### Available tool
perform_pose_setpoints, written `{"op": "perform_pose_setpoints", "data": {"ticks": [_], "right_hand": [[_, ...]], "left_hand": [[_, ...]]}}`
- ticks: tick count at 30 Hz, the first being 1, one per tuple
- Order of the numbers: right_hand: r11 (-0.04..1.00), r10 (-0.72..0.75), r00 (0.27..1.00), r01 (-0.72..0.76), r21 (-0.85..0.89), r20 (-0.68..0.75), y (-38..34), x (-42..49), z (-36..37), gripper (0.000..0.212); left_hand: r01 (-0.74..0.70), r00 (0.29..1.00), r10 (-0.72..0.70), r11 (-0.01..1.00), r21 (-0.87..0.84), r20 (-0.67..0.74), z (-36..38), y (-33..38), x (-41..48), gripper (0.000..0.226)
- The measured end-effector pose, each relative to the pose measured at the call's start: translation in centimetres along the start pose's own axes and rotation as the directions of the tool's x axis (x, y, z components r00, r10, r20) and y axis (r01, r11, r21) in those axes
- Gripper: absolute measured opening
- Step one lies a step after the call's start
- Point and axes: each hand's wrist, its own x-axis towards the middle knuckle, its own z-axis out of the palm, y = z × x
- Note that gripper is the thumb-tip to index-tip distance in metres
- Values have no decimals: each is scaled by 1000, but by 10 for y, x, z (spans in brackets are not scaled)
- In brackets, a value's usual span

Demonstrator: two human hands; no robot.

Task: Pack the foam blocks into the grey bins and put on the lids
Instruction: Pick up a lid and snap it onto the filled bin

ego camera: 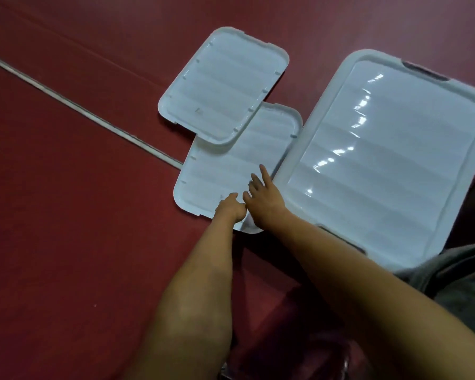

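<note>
On the red floor [66,215], three pale plastic lids lie close together. The small lid [222,86] is the farthest one, and its near corner rests over the far corner of the middle lid [231,165]. The large lid [381,165] is at the right, just beside the middle one. It is shiny, and dark handles [425,71] show at its far end and near end (I cannot tell if a bin stands under it).

Both hands are at the near part of the middle lid. The left hand [231,209] is at the near rim. Its thumb lies on top of the lid and the other fingers are curled at the rim, so it grips this edge. The right hand [262,200] is just beside it, touching or almost touching it. Its fingers are straight and a little spread, flat on the ribbed surface, and it holds nothing.

A pale strip [80,109] runs across the floor from the left up to the middle lid. Grey cloth [461,281] shows at the right edge.
</note>
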Motion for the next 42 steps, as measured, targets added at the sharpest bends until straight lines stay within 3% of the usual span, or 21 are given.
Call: {"op": "perform_pose_setpoints", "data": {"ticks": [3,5,10,13,17,20,23,27,33,35,38,42], "right_hand": [[997,-45,986,54,-53,158,-27,15,10,63],[998,-55,965,50,25,255,-45,23,24,61],[956,-70,972,1,294,224,-67,25,50,48],[925,-45,978,-36,379,203,-70,25,65,46],[897,-40,978,-55,439,205,-71,27,82,50],[885,-35,976,-70,460,216,-72,28,88,52],[880,-40,971,-77,469,234,-73,31,88,55],[887,-46,973,-64,457,226,-73,35,81,54],[885,-61,965,-66,462,255,-76,35,74,57],[884,-55,966,-71,461,254,-74,34,75,57],[879,-30,967,-95,468,253,-68,31,76,60],[866,-1,966,-128,483,257,-62,29,70,64]], "left_hand": [[16,999,-14,998,-57,31,13,-19,5,56],[50,998,-47,994,-92,38,24,-37,15,52],[192,981,-171,926,-324,91,47,-63,35,54],[277,957,-270,749,-602,105,62,-69,52,54],[244,922,-377,378,-893,92,70,-70,62,52],[189,903,-417,159,-969,107,70,-70,70,57],[193,875,-463,68,-979,141,66,-70,74,52],[172,876,-468,72,-982,119,61,-70,71,18],[252,901,-383,87,-964,201,59,-48,65,15],[259,901,-380,80,-963,211,59,-47,71,27],[171,884,-448,40,-984,135,54,-51,78,20],[82,804,-595,126,-989,-9,17,-68,80,12]]}}
